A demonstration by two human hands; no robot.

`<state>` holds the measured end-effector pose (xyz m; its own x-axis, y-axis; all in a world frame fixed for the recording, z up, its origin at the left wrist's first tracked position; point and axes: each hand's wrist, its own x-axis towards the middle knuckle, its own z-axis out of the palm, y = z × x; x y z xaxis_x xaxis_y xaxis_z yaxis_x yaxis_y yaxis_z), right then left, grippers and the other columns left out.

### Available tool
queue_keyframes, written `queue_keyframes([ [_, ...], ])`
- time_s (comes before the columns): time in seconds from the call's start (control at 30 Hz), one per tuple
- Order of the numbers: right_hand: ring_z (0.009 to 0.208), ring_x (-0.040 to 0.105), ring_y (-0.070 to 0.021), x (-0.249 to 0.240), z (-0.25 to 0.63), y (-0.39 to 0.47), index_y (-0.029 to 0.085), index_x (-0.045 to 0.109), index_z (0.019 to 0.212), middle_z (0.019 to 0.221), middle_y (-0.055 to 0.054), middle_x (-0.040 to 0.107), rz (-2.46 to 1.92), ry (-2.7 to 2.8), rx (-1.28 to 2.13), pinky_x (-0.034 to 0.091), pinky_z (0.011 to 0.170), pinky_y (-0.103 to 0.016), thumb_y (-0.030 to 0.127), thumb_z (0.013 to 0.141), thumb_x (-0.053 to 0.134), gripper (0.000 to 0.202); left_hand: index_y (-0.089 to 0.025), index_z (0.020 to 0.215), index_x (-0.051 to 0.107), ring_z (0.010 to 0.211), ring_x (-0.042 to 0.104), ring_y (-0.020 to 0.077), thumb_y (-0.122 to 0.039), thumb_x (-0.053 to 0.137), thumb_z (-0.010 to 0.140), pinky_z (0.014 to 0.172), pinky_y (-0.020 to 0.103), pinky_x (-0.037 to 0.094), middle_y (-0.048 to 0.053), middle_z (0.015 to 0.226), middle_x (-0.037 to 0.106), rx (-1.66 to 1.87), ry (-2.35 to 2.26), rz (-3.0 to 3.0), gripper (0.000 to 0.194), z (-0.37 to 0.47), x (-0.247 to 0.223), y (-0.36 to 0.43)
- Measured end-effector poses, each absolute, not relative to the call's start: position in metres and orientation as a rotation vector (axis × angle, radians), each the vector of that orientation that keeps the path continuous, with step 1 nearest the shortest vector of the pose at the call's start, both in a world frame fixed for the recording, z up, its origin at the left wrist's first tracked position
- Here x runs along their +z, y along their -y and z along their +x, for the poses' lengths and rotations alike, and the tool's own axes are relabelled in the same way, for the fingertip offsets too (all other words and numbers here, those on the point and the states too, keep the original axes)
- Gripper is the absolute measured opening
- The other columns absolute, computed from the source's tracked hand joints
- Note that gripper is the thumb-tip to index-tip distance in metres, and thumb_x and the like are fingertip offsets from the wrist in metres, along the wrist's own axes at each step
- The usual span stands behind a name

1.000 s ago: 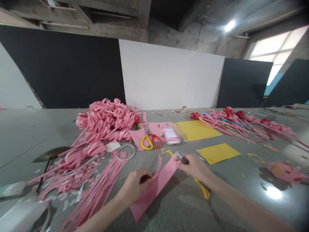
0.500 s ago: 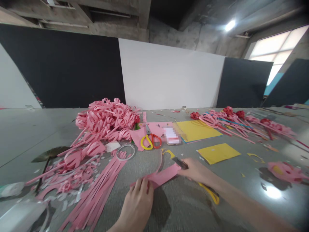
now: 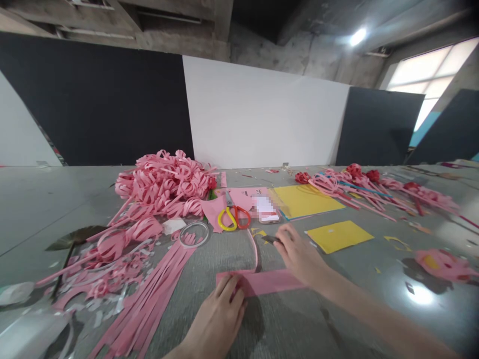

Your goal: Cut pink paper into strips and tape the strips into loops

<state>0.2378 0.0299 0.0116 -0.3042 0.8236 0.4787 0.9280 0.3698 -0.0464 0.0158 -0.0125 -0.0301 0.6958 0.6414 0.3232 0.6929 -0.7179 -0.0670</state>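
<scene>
Near the front, a wide pink paper strip [image 3: 264,283] lies crosswise on the grey surface. My left hand [image 3: 220,311] presses on its left end with bent fingers. Above its right part, my right hand [image 3: 301,257] is closed round a dark tool [image 3: 272,239], whose tip points left; its full shape is hidden by the fingers. A thin curled pink strip [image 3: 255,249] rises from the wide strip's back edge. Scissors with yellow and red handles [image 3: 235,219] rest on pink paper [image 3: 213,212] further back.
A phone [image 3: 266,209] lies behind my hands. At left are a heap of pink paper loops [image 3: 164,182], cut pink strips [image 3: 155,294] and a tape roll [image 3: 193,235]. Yellow sheets [image 3: 340,237] and paper flowers [image 3: 445,264] are at right.
The wide pink strip has turned from slanting to nearly level. My right hand has moved up off its end with the dark tool. The yellow-handled item beneath my right arm no longer shows.
</scene>
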Motion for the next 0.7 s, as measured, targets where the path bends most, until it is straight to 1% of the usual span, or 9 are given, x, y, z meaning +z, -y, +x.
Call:
queue_keyframes([
  [0.07, 0.055, 0.050, -0.0096, 0.009, 0.235, -0.029, 0.018, 0.048, 0.088, 0.096, -0.006, 0.048, -1.412, 2.324, -0.375, 0.034, 0.046, -0.022, 0.020, 0.087, 0.034, 0.014, -0.013, 0.105, 0.054, 0.104, 0.050, 0.0238, -0.012, 0.043, 0.080, 0.084, 0.036, 0.048, 0.010, 0.109, 0.056, -0.471, 1.086, -2.703, 0.027, 0.016, -0.029, 0.013],
  [0.13, 0.062, 0.052, -0.0110, 0.005, 0.232, -0.028, 0.019, 0.051, 0.087, 0.100, -0.007, 0.048, -1.302, 2.427, -0.451, 0.037, 0.054, -0.023, 0.013, 0.084, 0.037, 0.015, -0.014, 0.103, 0.054, 0.103, 0.051, 0.0239, -0.015, 0.045, 0.080, 0.083, 0.036, 0.049, 0.010, 0.109, 0.056, -0.500, 1.106, -2.705, 0.025, 0.017, -0.029, 0.013],
  [0.2, 0.071, 0.053, -0.0136, 0.001, 0.229, -0.027, 0.021, 0.052, 0.088, 0.103, -0.006, 0.048, -1.206, 2.506, -0.522, 0.039, 0.064, -0.027, 0.009, 0.081, 0.040, 0.018, -0.014, 0.102, 0.055, 0.103, 0.051, 0.0239, -0.015, 0.044, 0.080, 0.083, 0.036, 0.049, 0.010, 0.108, 0.056, -0.502, 1.122, -2.721, 0.024, 0.018, -0.028, 0.014],
  [0.27, 0.074, 0.052, -0.0151, -0.004, 0.226, -0.025, 0.021, 0.053, 0.091, 0.102, -0.006, 0.049, -1.146, 2.561, -0.542, 0.039, 0.068, -0.029, 0.009, 0.081, 0.043, 0.019, -0.014, 0.102, 0.054, 0.103, 0.051, 0.0241, -0.012, 0.043, 0.080, 0.082, 0.037, 0.049, 0.011, 0.109, 0.055, -0.499, 1.145, -2.732, 0.025, 0.018, -0.029, 0.014],
  [0.37, 0.072, 0.052, -0.0153, -0.010, 0.221, -0.024, 0.021, 0.054, 0.094, 0.099, -0.006, 0.050, -1.118, 2.611, -0.524, 0.039, 0.067, -0.029, 0.011, 0.082, 0.043, 0.020, -0.014, 0.100, 0.055, 0.104, 0.050, 0.0247, -0.009, 0.040, 0.079, 0.081, 0.037, 0.050, 0.012, 0.109, 0.054, -0.503, 1.166, -2.738, 0.026, 0.018, -0.030, 0.015],
  [0.43, 0.069, 0.051, -0.0153, -0.012, 0.220, -0.024, 0.022, 0.054, 0.100, 0.099, -0.008, 0.049, -1.114, 2.638, -0.532, 0.040, 0.064, -0.030, 0.013, 0.082, 0.042, 0.023, -0.014, 0.098, 0.056, 0.103, 0.050, 0.0251, -0.007, 0.039, 0.078, 0.080, 0.037, 0.050, 0.013, 0.108, 0.054, -0.496, 1.157, -2.736, 0.027, 0.018, -0.031, 0.016],
  [0.57, 0.068, 0.052, -0.0145, -0.015, 0.220, -0.025, 0.025, 0.046, 0.117, 0.101, -0.009, 0.048, -1.108, 2.679, -0.562, 0.042, 0.062, -0.029, 0.013, 0.083, 0.042, 0.037, -0.013, 0.097, 0.056, 0.102, 0.050, 0.0257, -0.007, 0.040, 0.078, 0.080, 0.037, 0.050, 0.013, 0.106, 0.054, -0.482, 1.154, -2.725, 0.026, 0.018, -0.031, 0.016],
  [0.7, 0.067, 0.053, -0.0131, -0.017, 0.222, -0.026, 0.026, 0.042, 0.122, 0.102, -0.010, 0.048, -1.088, 2.698, -0.569, 0.043, 0.063, -0.030, 0.013, 0.083, 0.041, 0.041, -0.013, 0.097, 0.056, 0.102, 0.050, 0.0254, -0.008, 0.040, 0.078, 0.081, 0.037, 0.049, 0.013, 0.105, 0.054, -0.473, 1.153, -2.732, 0.025, 0.018, -0.031, 0.014],
])
